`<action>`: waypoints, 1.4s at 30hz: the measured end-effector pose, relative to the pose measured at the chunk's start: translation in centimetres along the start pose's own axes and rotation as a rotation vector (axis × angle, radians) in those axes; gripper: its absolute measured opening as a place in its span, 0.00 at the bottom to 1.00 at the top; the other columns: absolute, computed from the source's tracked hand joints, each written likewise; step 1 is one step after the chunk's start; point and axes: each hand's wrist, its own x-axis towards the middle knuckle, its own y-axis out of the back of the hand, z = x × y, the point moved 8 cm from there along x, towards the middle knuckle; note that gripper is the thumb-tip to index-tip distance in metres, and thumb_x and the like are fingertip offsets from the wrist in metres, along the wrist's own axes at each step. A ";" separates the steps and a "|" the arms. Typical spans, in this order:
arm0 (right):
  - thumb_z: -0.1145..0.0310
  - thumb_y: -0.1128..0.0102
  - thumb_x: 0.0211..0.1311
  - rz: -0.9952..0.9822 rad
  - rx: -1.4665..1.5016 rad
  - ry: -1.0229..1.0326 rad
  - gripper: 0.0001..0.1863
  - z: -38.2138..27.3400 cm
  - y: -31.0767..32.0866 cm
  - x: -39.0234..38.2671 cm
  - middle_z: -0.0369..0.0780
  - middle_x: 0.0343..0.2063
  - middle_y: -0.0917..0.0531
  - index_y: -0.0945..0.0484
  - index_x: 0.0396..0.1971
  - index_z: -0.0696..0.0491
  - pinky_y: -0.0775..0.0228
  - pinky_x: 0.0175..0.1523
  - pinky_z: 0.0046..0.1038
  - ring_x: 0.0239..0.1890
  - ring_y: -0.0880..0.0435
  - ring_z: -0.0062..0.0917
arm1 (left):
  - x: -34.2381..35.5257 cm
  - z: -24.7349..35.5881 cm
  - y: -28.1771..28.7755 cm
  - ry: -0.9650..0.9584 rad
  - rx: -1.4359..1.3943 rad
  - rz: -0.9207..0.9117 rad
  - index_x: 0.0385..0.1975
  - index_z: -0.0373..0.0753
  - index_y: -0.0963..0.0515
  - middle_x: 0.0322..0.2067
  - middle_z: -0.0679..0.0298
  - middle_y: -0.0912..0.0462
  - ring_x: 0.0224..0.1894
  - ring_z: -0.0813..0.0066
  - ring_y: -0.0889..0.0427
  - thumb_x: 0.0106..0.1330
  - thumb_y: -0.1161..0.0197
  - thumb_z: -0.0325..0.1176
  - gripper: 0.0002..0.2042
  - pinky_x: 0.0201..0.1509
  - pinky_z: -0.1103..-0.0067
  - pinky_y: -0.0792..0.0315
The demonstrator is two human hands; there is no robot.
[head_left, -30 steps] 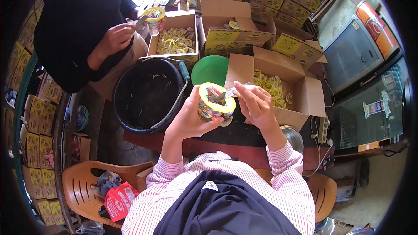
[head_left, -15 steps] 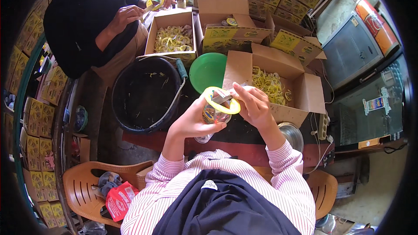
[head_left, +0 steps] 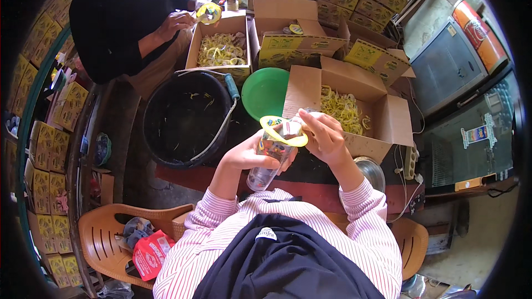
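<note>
A: Main thing?
B: Cup (head_left: 273, 149). Clear plastic, tapered, printed body, flat yellow ring rim (head_left: 300, 141). Held over the table's (head_left: 327, 188) near edge, tilted, base twd wearer.

A: Other stuff, mat'ls?
B: Round black bucket (head_left: 183, 122), wire handle w/ teal grip; smooth round green bowl (head_left: 265, 95); brown cardboard boxes (head_left: 397, 122); thin curly yellow strips (head_left: 343, 109); shiny round metal dish (head_left: 370, 176).

A: Counts?
B: 1 cup in hand, 1 more w/ the co-worker (head_left: 119, 22). 1 bucket, 1 green bowl, 1 dish, 2 boxes w/ strips showing.

A: L hand (head_left: 248, 154)?
B: Fingers wrapped round cup, thumb across near side. Wrist bent in, forearm up from lower edge, striped cuff.

A: R hand (head_left: 327, 137)?
B: Thumb + index pinched narrow just beside the rim. What they grip is mostly hidden, can't tell. Palm turned in, forearm angled up-left.
</note>
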 end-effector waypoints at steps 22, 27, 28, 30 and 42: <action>0.81 0.42 0.39 -0.002 -0.193 0.040 0.26 1.4 -0.1 -0.2 0.39 0.31 0.20 0.28 0.47 0.60 0.29 0.30 0.24 0.25 0.22 0.22 | -0.1 2.1 3.2 -0.069 0.523 0.347 0.55 0.34 0.44 0.48 0.60 0.33 0.50 0.75 0.33 0.49 0.34 0.34 0.34 0.52 0.76 0.36; 0.79 0.43 0.40 -0.008 -0.208 0.062 0.27 1.3 -0.4 -0.2 0.38 0.30 0.20 0.29 0.48 0.60 0.29 0.29 0.24 0.25 0.23 0.21 | 0.4 3.3 2.0 -0.204 0.956 0.545 0.45 0.32 0.36 0.37 0.60 0.24 0.40 0.73 0.24 0.42 0.30 0.29 0.29 0.44 0.79 0.30; 0.79 0.43 0.40 -0.012 -0.216 0.062 0.27 1.3 -0.4 -0.1 0.38 0.30 0.20 0.29 0.48 0.60 0.29 0.29 0.24 0.25 0.23 0.21 | 0.3 3.5 2.0 -0.211 1.015 0.573 0.44 0.32 0.35 0.36 0.59 0.24 0.39 0.73 0.23 0.42 0.29 0.29 0.28 0.44 0.79 0.29; 0.79 0.43 0.39 -0.021 -0.235 0.060 0.28 1.3 -0.1 -0.1 0.38 0.30 0.20 0.30 0.48 0.60 0.29 0.29 0.24 0.25 0.23 0.21 | 0.3 3.8 1.9 -0.226 1.055 0.585 0.43 0.31 0.35 0.35 0.57 0.23 0.38 0.72 0.22 0.41 0.30 0.29 0.28 0.43 0.78 0.29; 0.80 0.43 0.40 -0.037 -0.197 0.081 0.26 0.7 0.1 -0.2 0.40 0.32 0.20 0.30 0.47 0.63 0.27 0.32 0.26 0.27 0.21 0.24 | 0.8 2.3 1.8 -0.103 1.030 0.398 0.41 0.31 0.30 0.34 0.58 0.24 0.35 0.73 0.23 0.41 0.32 0.29 0.24 0.42 0.79 0.30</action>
